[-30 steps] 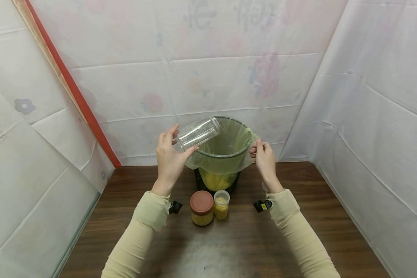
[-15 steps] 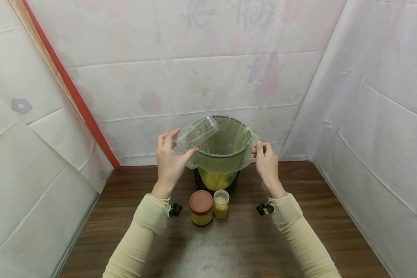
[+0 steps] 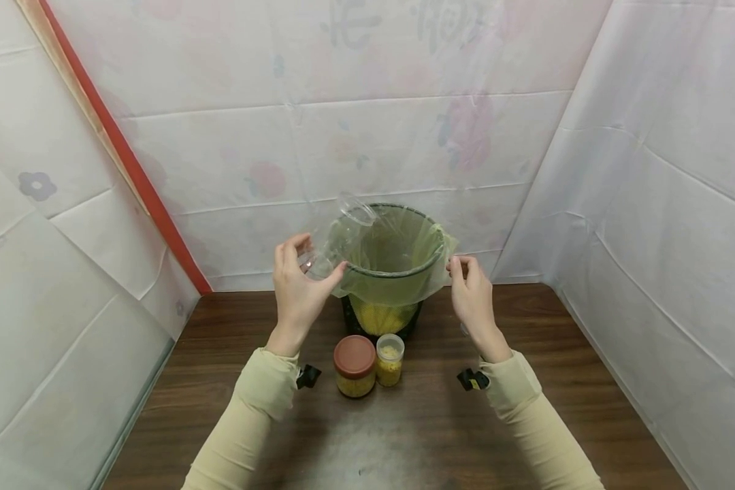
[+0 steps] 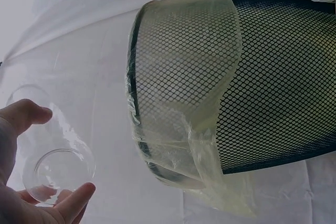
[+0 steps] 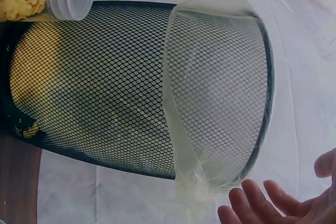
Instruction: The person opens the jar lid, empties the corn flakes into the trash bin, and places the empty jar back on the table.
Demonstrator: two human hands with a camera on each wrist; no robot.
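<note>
My left hand [image 3: 301, 286] holds a clear plastic jar [image 3: 356, 209], tilted at the left rim of a mesh wastebasket [image 4: 278, 77]. In the left wrist view, thumb and fingers curve round the jar's see-through side, and no contents show in it. A thin yellow-green bin liner [image 3: 392, 292] lines the basket and folds down over its rim. My right hand [image 3: 471, 292] is at the right side of the rim, close to the liner's edge. The right wrist view shows its fingers loosely bent and apart, pinching nothing. Yellow material shows through the mesh low in the basket.
In front of the basket stand a jar with a reddish-brown lid [image 3: 354, 357] and a smaller clear jar of yellow flakes [image 3: 389, 367], side by side on the dark wood table [image 3: 373, 449]. White printed sheeting [image 3: 367, 136] rises behind and on both sides.
The clear jar has turned more upright in my left hand, its rim shifting left and slightly up. My right hand has drawn back a little towards the person at the liner's edge.
</note>
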